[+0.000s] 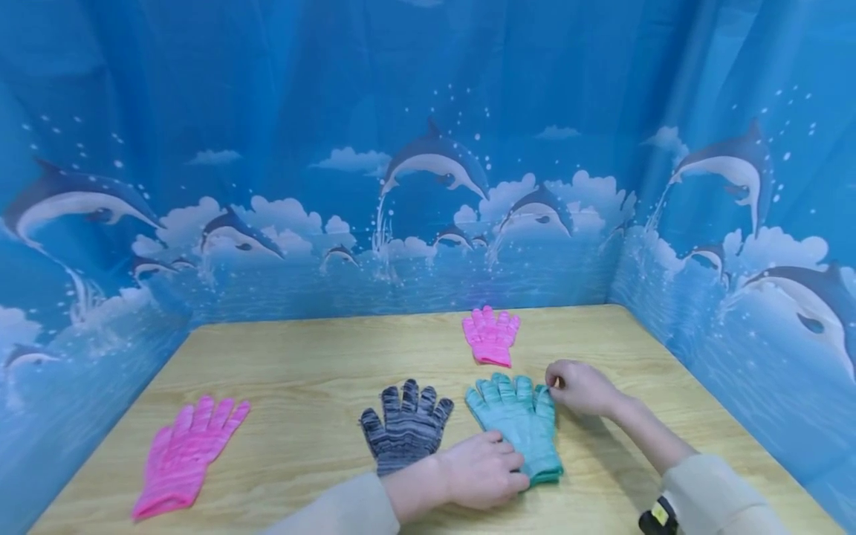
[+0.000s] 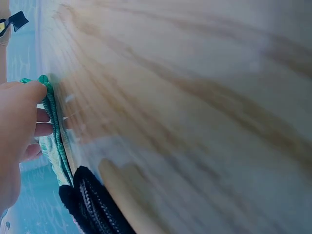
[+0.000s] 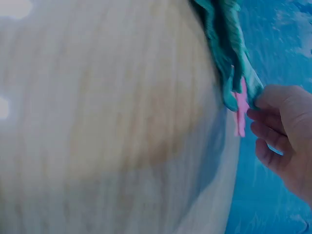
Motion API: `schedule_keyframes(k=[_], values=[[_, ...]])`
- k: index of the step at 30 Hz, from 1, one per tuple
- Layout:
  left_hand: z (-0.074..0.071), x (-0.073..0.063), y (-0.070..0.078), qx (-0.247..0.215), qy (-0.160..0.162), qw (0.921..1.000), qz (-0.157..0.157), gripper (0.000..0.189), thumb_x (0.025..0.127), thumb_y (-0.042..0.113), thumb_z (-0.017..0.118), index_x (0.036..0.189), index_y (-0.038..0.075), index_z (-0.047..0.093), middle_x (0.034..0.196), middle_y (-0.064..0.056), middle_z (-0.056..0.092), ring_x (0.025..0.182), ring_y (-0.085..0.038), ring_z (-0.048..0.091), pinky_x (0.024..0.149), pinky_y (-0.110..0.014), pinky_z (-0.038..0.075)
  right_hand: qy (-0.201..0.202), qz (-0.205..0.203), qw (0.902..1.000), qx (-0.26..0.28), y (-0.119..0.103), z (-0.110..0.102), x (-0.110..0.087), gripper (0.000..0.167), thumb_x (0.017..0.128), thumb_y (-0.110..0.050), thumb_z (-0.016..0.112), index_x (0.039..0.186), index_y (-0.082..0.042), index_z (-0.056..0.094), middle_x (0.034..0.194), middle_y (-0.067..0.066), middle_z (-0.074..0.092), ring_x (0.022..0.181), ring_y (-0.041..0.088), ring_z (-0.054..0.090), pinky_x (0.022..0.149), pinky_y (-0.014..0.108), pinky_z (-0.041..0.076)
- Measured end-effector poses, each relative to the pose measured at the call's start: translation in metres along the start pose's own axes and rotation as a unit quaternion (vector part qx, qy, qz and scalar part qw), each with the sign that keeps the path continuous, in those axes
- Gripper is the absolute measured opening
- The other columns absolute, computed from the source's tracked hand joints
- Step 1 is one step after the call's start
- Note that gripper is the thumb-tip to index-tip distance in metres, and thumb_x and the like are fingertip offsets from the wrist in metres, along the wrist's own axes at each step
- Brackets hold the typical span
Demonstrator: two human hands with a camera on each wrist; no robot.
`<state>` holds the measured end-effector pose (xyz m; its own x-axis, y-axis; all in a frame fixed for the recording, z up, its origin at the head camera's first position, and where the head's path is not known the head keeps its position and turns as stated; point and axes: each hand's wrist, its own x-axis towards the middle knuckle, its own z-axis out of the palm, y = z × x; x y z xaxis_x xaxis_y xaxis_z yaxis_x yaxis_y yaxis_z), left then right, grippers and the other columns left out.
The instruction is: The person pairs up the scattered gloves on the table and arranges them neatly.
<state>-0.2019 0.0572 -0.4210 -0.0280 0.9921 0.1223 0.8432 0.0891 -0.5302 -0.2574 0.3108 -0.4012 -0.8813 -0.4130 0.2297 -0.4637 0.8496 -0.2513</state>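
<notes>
A teal-green knit work glove (image 1: 518,427) lies on the table, its fingers pointing away from me and its darker cuff near me. My left hand (image 1: 484,469) pinches the cuff's left corner; in the left wrist view the thumb is at the green edge (image 2: 59,131). At the far right, my right hand (image 1: 583,388) grips the tip of one glove finger between thumb and forefinger. That fingertip (image 3: 253,87) is raised above another green layer in the right wrist view. A dark grey striped glove (image 1: 408,423) lies just left, its lower part hidden by my left forearm.
One pink glove (image 1: 190,453) lies on the left of the wooden table (image 1: 301,371). Another, smaller-looking pink glove (image 1: 492,336) lies behind the green one, near the back edge. Blue curtains (image 1: 301,111) printed with dolphins enclose the back and sides.
</notes>
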Motion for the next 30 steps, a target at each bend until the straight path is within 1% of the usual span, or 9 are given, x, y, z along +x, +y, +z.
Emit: schedule_keyframes(k=[2,6,9,12,15,17,24,26,30], values=[[0.000,0.000,0.000,0.000,0.005,1.0000,-0.002,0.015,0.092,0.039,0.047,0.093,0.030,0.059,0.087,0.014,0.053,0.080,-0.003,0.049,0.077,-0.021,0.037,0.019,-0.010,0.9994,-0.026,-0.001,0.003,0.002,0.011,0.072,-0.005,0.064,0.073,-0.015,0.058,0.068,-0.010,0.053,0.059,0.004,0.046,0.052,0.024,0.039],[0.000,-0.001,-0.001,0.001,0.014,0.9999,-0.001,0.015,0.092,0.039,0.048,0.091,0.030,0.060,0.085,0.014,0.052,0.077,-0.004,0.048,0.075,-0.021,0.037,0.035,-0.027,0.9967,-0.067,-0.003,0.010,0.004,0.012,0.072,-0.005,0.065,0.073,-0.015,0.057,0.066,-0.010,0.055,0.058,0.006,0.050,0.049,0.024,0.040],[0.000,-0.001,-0.002,0.000,0.013,0.9999,0.001,0.014,0.092,0.038,0.048,0.091,0.030,0.060,0.085,0.014,0.052,0.077,-0.003,0.048,0.074,-0.020,0.037,0.037,-0.028,0.9956,-0.081,-0.004,0.014,0.005,0.012,0.074,-0.006,0.065,0.073,-0.015,0.057,0.063,-0.010,0.052,0.055,0.006,0.048,0.048,0.026,0.039],[0.000,-0.001,-0.003,-0.011,-0.001,0.9999,-0.002,0.014,0.092,0.038,0.048,0.094,0.030,0.060,0.086,0.014,0.053,0.079,-0.003,0.049,0.077,-0.020,0.037,0.030,-0.019,0.9951,-0.092,-0.004,0.018,0.007,0.012,0.076,-0.007,0.065,0.073,-0.016,0.057,0.061,-0.011,0.049,0.053,0.005,0.044,0.046,0.026,0.037],[0.000,0.000,-0.004,-0.022,-0.010,0.9997,-0.008,0.015,0.093,0.038,0.048,0.095,0.030,0.060,0.088,0.014,0.054,0.082,-0.003,0.051,0.080,-0.021,0.038,0.022,-0.017,0.9949,-0.097,-0.005,0.020,0.008,0.014,0.077,-0.007,0.065,0.072,-0.016,0.056,0.062,-0.011,0.049,0.054,0.005,0.043,0.046,0.026,0.036],[0.000,0.000,-0.004,-0.025,-0.008,0.9996,-0.011,0.015,0.093,0.037,0.048,0.095,0.030,0.061,0.088,0.014,0.054,0.083,-0.003,0.051,0.081,-0.022,0.038,0.022,-0.017,0.9949,-0.097,-0.005,0.021,0.009,0.015,0.076,-0.006,0.065,0.071,-0.017,0.056,0.065,-0.010,0.050,0.057,0.007,0.045,0.048,0.026,0.038],[0.000,-0.001,-0.004,-0.029,-0.003,0.9994,-0.018,0.014,0.093,0.036,0.049,0.095,0.031,0.061,0.087,0.014,0.053,0.083,-0.003,0.051,0.081,-0.022,0.037,0.055,-0.056,0.9936,-0.081,-0.008,0.021,0.016,0.012,0.072,-0.002,0.066,0.077,-0.013,0.064,0.078,-0.004,0.059,0.076,0.018,0.058,0.061,0.031,0.049],[0.001,-0.001,-0.004,-0.030,-0.003,0.9994,-0.019,0.014,0.093,0.036,0.049,0.095,0.031,0.061,0.087,0.014,0.053,0.082,-0.003,0.051,0.081,-0.022,0.037,0.047,-0.063,0.9936,-0.081,-0.010,0.022,0.018,0.011,0.073,-0.001,0.066,0.076,-0.012,0.064,0.077,-0.003,0.060,0.074,0.018,0.059,0.061,0.032,0.049],[0.002,0.000,-0.004,-0.036,-0.008,0.9992,-0.016,0.014,0.092,0.036,0.049,0.096,0.031,0.062,0.088,0.014,0.053,0.083,-0.003,0.051,0.081,-0.022,0.037,0.021,-0.057,0.9949,-0.080,-0.012,0.025,0.020,0.013,0.076,-0.001,0.065,0.073,-0.013,0.061,0.072,-0.005,0.058,0.068,0.015,0.057,0.056,0.030,0.046]])
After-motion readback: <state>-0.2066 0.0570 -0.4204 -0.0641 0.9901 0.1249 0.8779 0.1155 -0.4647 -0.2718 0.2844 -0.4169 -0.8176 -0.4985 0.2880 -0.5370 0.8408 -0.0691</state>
